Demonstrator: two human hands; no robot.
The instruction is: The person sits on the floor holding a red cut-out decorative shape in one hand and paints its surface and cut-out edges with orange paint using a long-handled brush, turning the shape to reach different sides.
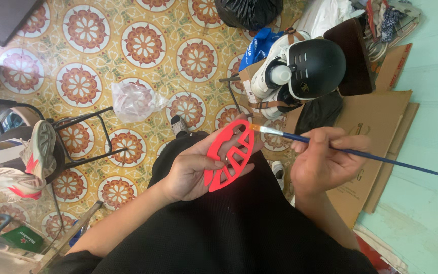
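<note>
Head view, looking down over a lap: my left hand cradles a red oval plastic cutout flat on the palm, thumb pinning its near edge, while my right hand pinches a blue-handled paintbrush whose orange-tipped bristles touch the cutout's upper rim. As I judge it, the thumb grip is light, so a firm stroke could tip the piece off the palm onto the black trousers or the patterned tile floor, and wet paint could smear onto the fingers.

Neon-red cutout piece, blue-handled brush, orange floral floor tiles.
</note>
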